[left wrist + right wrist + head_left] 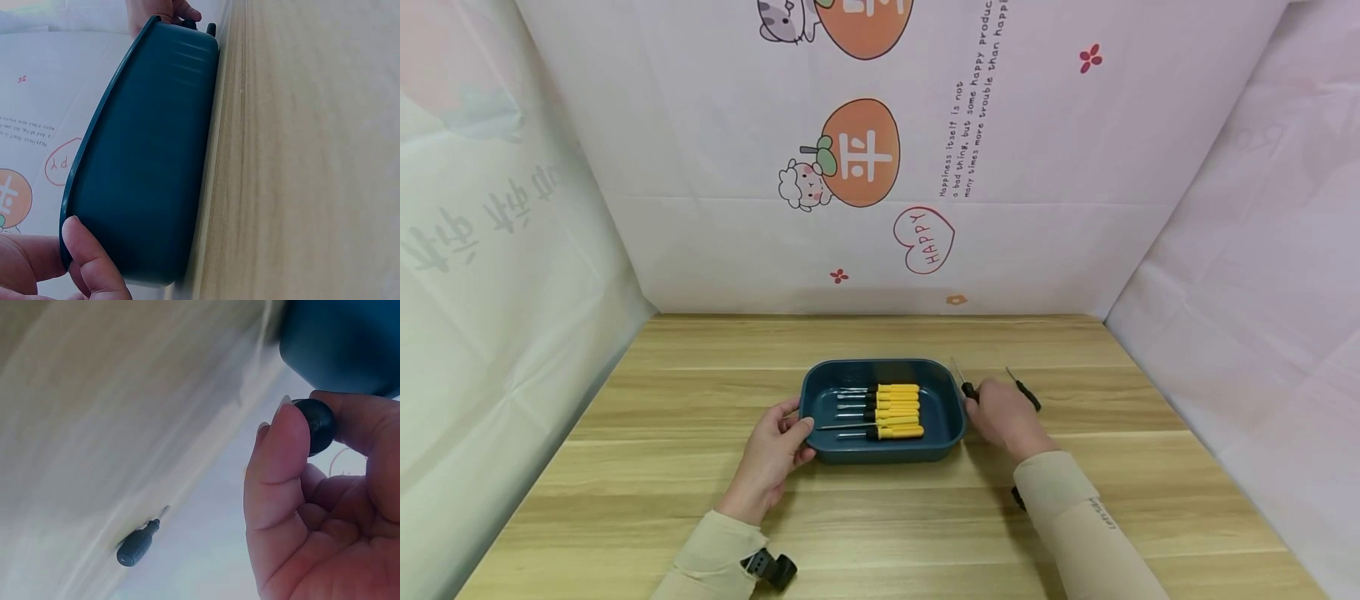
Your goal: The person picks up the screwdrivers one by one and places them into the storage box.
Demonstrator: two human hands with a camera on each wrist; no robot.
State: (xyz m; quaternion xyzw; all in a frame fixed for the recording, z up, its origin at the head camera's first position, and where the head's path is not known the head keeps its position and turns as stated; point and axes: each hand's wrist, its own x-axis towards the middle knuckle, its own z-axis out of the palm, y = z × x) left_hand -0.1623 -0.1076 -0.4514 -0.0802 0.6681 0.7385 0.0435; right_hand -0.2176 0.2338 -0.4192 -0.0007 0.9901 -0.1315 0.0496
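A dark blue rectangular tray stands on the table. My left hand grips its left end, thumb over the rim and fingers outside, as the left wrist view also shows. Inside lie several screwdrivers with yellow handles, side by side, tips to the left. Just right of the tray my right hand pinches a black-handled screwdriver, its thin shaft pointing away. The right wrist view shows the rounded handle end between thumb and fingers. A second black screwdriver lies on the table right of that hand.
The wood-grained table ends at a white printed sheet hung behind it. White cloth also hangs along both sides. A dark strap device sits at the left wrist.
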